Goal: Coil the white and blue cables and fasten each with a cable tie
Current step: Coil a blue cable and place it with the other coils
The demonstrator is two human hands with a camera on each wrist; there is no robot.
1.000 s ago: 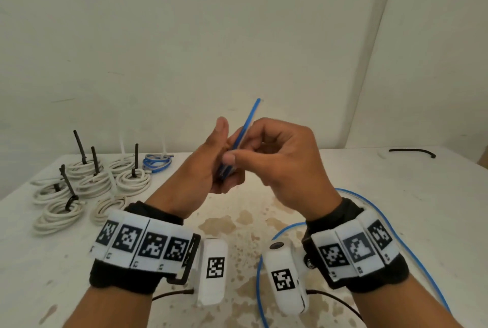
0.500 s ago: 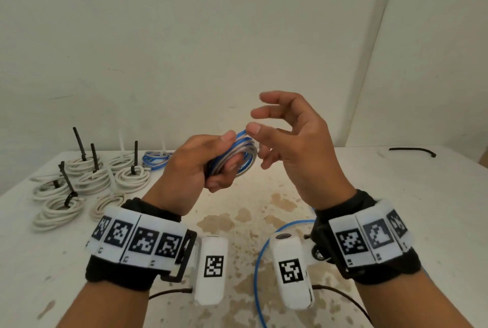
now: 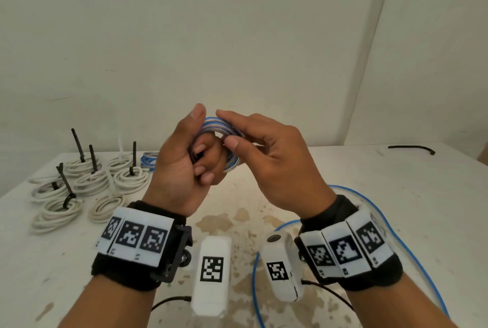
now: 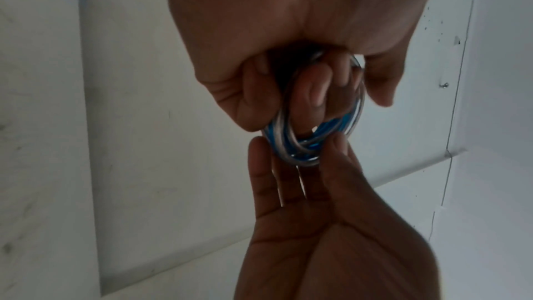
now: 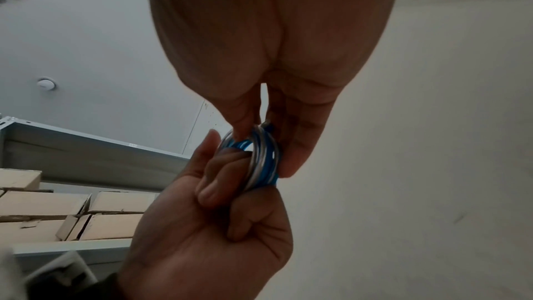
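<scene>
- My left hand (image 3: pixel 182 166) is curled round the blue cable coil (image 3: pixel 227 132), fingers threaded through its ring and thumb up along the near side; I see the same grip in the left wrist view (image 4: pixel 291 86).
- My right hand (image 3: pixel 272 158) pinches the coil's right rim between thumb and forefinger, the other fingers loosely extended; the right wrist view shows that pinch on the blue-and-clear loops (image 5: pixel 259 159).
- The coil sits between both hands, raised above the table (image 3: pixel 369 195), in front of the wall.
- The rest of the blue cable (image 3: pixel 406 248) trails from under my right wrist, curving across the table on the right and near my forearm.
- To the left lie finished white cable coils (image 3: pixel 79 190), several with black cable ties (image 3: pixel 79 145) sticking upright, and one small blue coil (image 3: pixel 149 160) behind them.
- A loose black cable tie (image 3: pixel 412 147) lies far right, near the back edge.
- The stained middle of the table under my hands carries only the trailing cable; the coils crowd the left side.
</scene>
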